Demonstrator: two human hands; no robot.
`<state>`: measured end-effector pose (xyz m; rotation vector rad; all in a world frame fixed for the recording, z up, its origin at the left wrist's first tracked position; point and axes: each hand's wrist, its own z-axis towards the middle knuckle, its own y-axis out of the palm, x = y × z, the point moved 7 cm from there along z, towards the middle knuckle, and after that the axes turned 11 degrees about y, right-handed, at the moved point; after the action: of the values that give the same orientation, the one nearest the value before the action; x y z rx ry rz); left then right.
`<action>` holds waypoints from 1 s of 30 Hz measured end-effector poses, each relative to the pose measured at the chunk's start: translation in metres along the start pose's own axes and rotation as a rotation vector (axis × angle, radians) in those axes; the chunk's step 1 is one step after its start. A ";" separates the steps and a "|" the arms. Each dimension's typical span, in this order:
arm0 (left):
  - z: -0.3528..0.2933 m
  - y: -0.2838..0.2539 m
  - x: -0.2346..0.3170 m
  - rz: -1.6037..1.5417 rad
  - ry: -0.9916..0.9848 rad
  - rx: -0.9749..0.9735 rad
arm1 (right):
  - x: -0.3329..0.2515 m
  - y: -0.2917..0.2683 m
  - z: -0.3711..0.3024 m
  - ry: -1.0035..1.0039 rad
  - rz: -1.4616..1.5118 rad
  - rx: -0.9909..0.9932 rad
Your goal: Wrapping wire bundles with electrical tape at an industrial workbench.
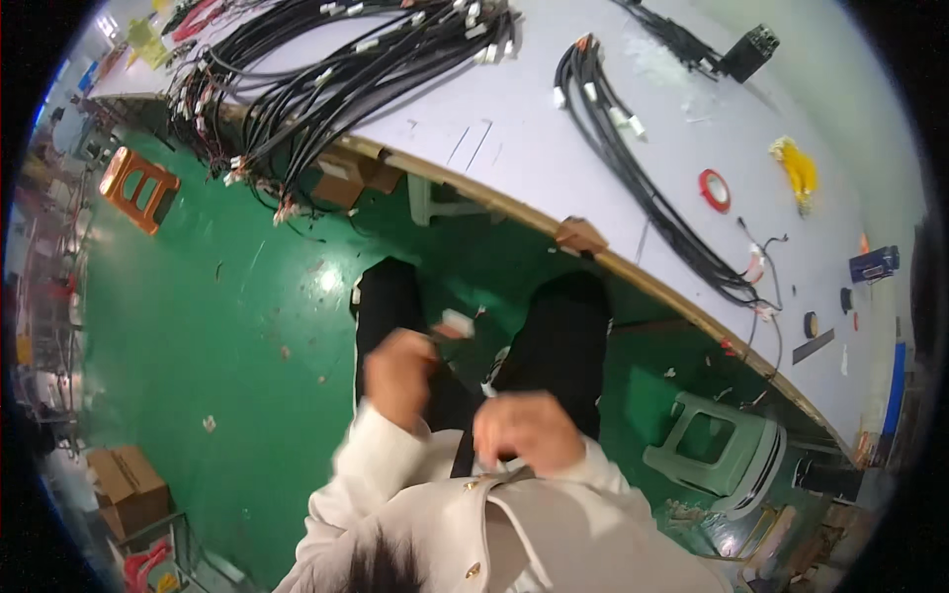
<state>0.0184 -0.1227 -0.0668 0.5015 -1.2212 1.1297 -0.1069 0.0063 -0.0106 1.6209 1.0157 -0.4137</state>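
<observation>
My left hand is raised over my lap, fingers curled in and blurred by motion. Just past its fingertips shows a small white piece with thin wire ends, perhaps a connector or tag; whether the hand grips it is unclear. My right hand is close to my body, its fingers bent and smeared too. Between the hands, a dark strip runs down against my light jacket. On the table ahead lies a bundle of black cables with white connectors, apart from both hands.
A large coil of black cables hangs over the table edge. Red tape, yellow pieces and a black block lie on the table. A pale green stool, orange stool and cardboard box stand around.
</observation>
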 end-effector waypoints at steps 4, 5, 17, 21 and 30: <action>0.015 -0.013 0.013 -0.358 -0.401 0.110 | -0.085 0.003 -0.023 -0.505 -0.722 0.146; 0.019 -0.003 0.027 -0.533 -0.346 0.077 | -0.115 -0.001 -0.024 -0.557 -0.880 0.370; 0.046 0.032 0.085 -1.127 -0.382 -0.109 | -0.214 -0.041 0.070 -0.663 -1.966 1.382; 0.047 0.044 0.082 -1.219 -0.406 -0.063 | -0.213 -0.039 0.066 -0.580 -1.956 1.246; 0.039 0.048 0.084 -0.877 -0.391 -0.096 | -0.170 0.016 0.023 -0.742 -1.250 0.716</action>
<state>-0.0478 -0.1009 0.0110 1.0842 -1.1777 0.2269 -0.1855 -0.0825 0.1142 0.9840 1.2222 -2.2207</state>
